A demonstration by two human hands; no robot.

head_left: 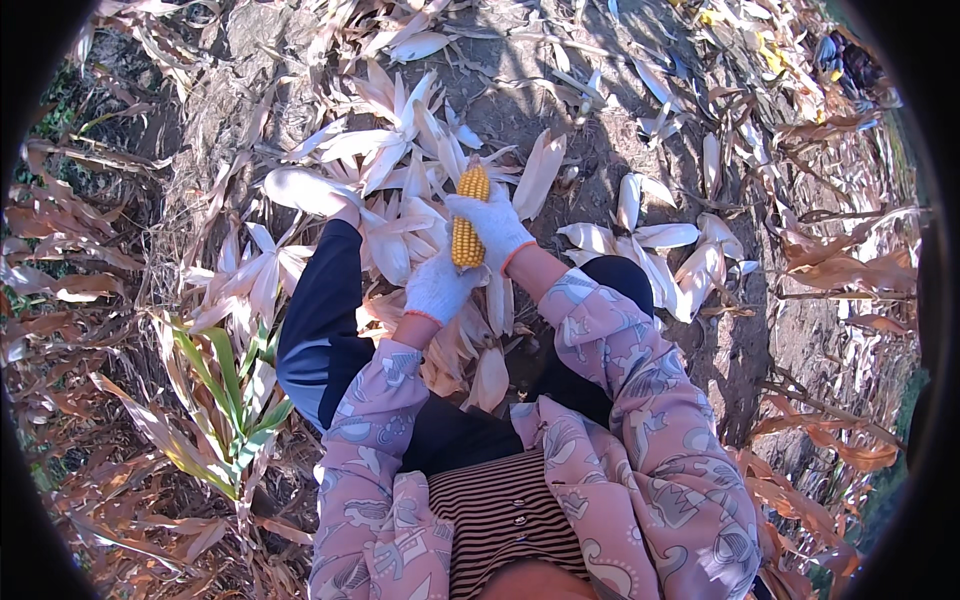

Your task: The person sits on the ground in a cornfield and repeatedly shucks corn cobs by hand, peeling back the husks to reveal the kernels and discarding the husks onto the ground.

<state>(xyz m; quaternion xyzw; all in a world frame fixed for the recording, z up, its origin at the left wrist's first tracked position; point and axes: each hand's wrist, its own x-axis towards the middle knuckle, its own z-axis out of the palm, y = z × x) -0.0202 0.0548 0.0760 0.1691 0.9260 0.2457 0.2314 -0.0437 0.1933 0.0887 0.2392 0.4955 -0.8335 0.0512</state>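
Observation:
A bare yellow corn cob (466, 243) stands out in front of me, held between both hands, its tip pointing away from me. My left hand (440, 286), in a white knit glove with an orange cuff, is closed around the cob's lower end. Higher up, my right hand (491, 224), gloved the same way, wraps the cob from its right side with the thumb lying across it. Pale dry corn husks (385, 145) lie spread on the ground just beyond and beneath my hands.
My legs in dark trousers (318, 320) are bent on either side of the husks. More opened husks (650, 245) lie to the right. A part-green corn plant (230, 410) stands at my left among dry leaves. Yellow cobs (770, 52) show far right, near a dark bundle (850, 70).

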